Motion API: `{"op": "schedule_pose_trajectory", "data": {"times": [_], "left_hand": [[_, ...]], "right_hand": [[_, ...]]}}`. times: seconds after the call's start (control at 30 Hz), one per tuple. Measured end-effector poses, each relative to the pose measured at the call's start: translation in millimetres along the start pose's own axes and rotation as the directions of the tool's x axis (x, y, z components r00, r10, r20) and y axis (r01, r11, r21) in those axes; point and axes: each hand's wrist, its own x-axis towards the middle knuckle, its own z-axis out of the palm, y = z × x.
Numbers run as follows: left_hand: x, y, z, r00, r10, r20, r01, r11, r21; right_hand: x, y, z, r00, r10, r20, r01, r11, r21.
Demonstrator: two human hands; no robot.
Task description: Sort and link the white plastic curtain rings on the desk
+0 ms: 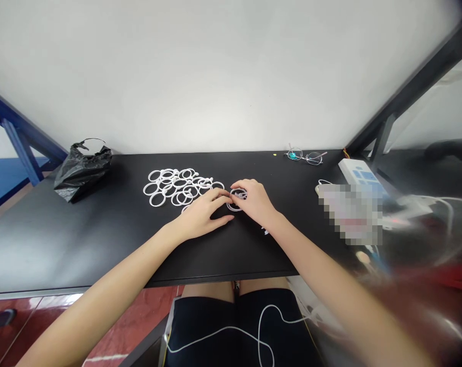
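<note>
Several white plastic rings, each with a small knob, lie in a loose pile (169, 184) on the black table (131, 244). My left hand (204, 214) rests at the pile's right edge, fingers stretched out and thumb apart, its fingertips meeting those of the other hand. A small bunch of white rings (234, 207) stands between the hands. My right hand (256, 203) is closed on this bunch with thumb and fingers, partly covering it. Small white pieces (265, 231) lie just below the right wrist, partly hidden by the forearm.
A crumpled black plastic bag (83, 171) sits at the far left. Eyeglasses (305, 156) lie by the wall. At right are a white-and-blue box (359, 173), a blurred-out object (349, 214) and cables. A white cable (219, 332) crosses my lap.
</note>
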Motion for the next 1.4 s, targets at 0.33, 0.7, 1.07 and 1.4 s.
{"op": "schedule_pose_trajectory", "data": {"times": [0.33, 0.7, 1.07, 1.4], "left_hand": [[0.1, -4.2, 3.2, 0.999, 0.003, 0.040, -0.006, 0.997, 0.077], [0.3, -5.5, 5.1, 1.000, -0.013, 0.023, 0.011, 0.998, 0.068], [-1.0, -4.7, 4.3, 0.998, -0.054, 0.023, 0.054, 0.999, -0.002], [-1.0, -3.5, 3.4, 0.999, -0.046, 0.013, 0.047, 0.999, -0.015]], "right_hand": [[-0.1, -3.9, -0.3, 1.000, 0.006, 0.001, -0.006, 0.999, 0.032], [0.2, -3.9, 1.5, 0.995, -0.006, -0.101, 0.027, 0.978, 0.209], [0.7, -6.3, -1.2, 0.985, 0.005, -0.172, 0.039, 0.967, 0.251], [0.6, -3.3, 1.1, 0.989, 0.008, -0.146, 0.026, 0.973, 0.230]]}}
